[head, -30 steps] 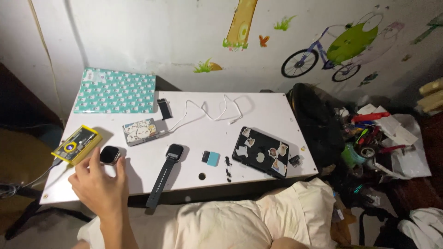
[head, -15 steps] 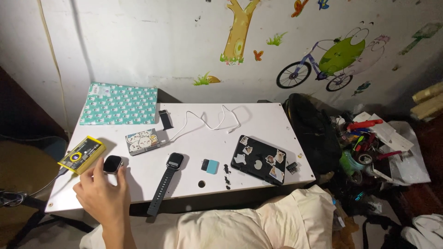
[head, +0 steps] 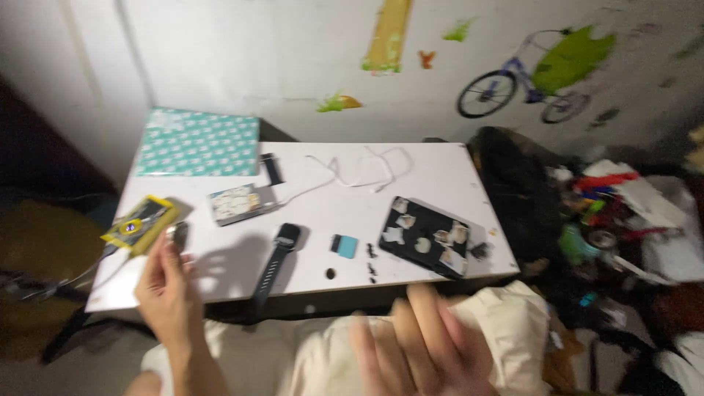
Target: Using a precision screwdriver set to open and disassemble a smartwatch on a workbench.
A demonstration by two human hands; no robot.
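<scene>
My left hand point(head: 170, 287) is at the white table's point(head: 440, 169) front left corner. Its fingertips pinch a small round black object point(head: 178, 234), blurred, right beside a yellow device point(head: 139, 224). My right hand point(head: 425, 345) is low in front of the table, over a cream cloth point(head: 506, 323). It is motion-blurred, holds nothing, and its fingers are spread. A black watch with a strap point(head: 277, 257) lies on the table between the two hands.
On the table lie a teal patterned flat box point(head: 198, 143), a small patterned box point(head: 236, 203), a white cable point(head: 359, 172), a small blue and black piece point(head: 343, 246) and a black sticker-covered slab point(head: 425, 236). A black bag point(head: 513, 191) and colourful clutter point(head: 616, 213) sit at the right.
My right hand has come up into view at the bottom, open and blurred. My left hand stays at the table's left corner with the round black object.
</scene>
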